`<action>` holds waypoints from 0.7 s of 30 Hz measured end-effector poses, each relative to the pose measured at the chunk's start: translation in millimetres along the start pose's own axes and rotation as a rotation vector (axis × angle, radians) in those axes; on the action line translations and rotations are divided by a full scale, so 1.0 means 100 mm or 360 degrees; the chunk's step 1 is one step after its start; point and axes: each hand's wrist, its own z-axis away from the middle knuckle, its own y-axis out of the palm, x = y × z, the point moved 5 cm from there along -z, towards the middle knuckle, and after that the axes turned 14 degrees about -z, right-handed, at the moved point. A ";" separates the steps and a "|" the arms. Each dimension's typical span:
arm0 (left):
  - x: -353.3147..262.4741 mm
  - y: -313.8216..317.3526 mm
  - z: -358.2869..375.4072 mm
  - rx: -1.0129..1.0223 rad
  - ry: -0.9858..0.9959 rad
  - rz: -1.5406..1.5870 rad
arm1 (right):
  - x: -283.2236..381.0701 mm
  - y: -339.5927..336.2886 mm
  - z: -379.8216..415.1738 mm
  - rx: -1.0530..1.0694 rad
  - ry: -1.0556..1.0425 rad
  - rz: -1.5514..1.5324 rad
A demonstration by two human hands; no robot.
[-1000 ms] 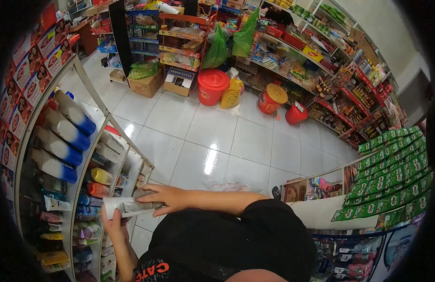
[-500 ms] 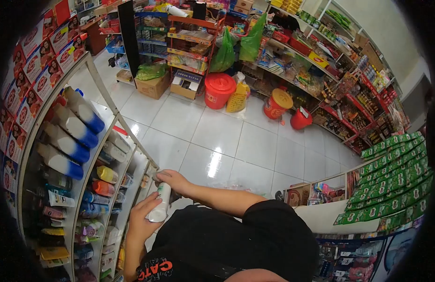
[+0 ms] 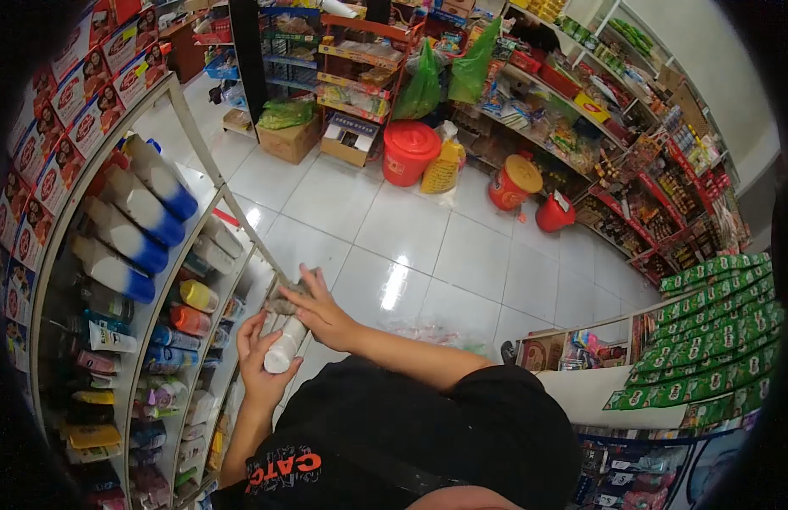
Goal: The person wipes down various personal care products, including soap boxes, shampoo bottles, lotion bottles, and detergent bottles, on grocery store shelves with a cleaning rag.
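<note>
A white bottle (image 3: 285, 347) is tilted in front of my body, its rounded white end toward me. Wrapped around its side are the fingers of my left hand (image 3: 258, 353). My right hand (image 3: 320, 313) presses a crumpled greyish cloth (image 3: 285, 299) against the bottle's far end, which is partly hidden by cloth and fingers. Close by on the left is the metal-framed shelf rack (image 3: 174, 110), where white bottles with blue caps (image 3: 126, 221) lie in a row. Below them are tubes and small bottles, among them an orange one (image 3: 190, 320).
Across the tiled floor (image 3: 394, 225) stand a red lidded bucket (image 3: 411, 153), a yellow bag (image 3: 445, 166) and more red containers before stocked shelves. Green sachet strips (image 3: 708, 340) hang over a counter at right. Clear plastic (image 3: 436, 336) lies on the floor ahead.
The bottle has turned in my left hand, and its printed side no longer shows. My right hand has spread over the bottle's far end with the cloth. The view has shifted slightly.
</note>
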 end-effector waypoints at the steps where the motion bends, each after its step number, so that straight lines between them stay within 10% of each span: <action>1: 0.01 0.01 0.00 0.0030 0.0035 -0.0048 | -0.08 0.01 -0.01 0.0090 0.0008 -0.0057; 11: 0.04 -0.01 -0.04 -0.0079 -0.0092 -0.0249 | 0.19 0.19 -0.02 0.0288 0.0100 -0.1288; 21: 0.05 0.00 -0.02 0.0224 -0.0060 0.0195 | 0.50 -0.08 -0.08 0.0769 -0.0492 0.0158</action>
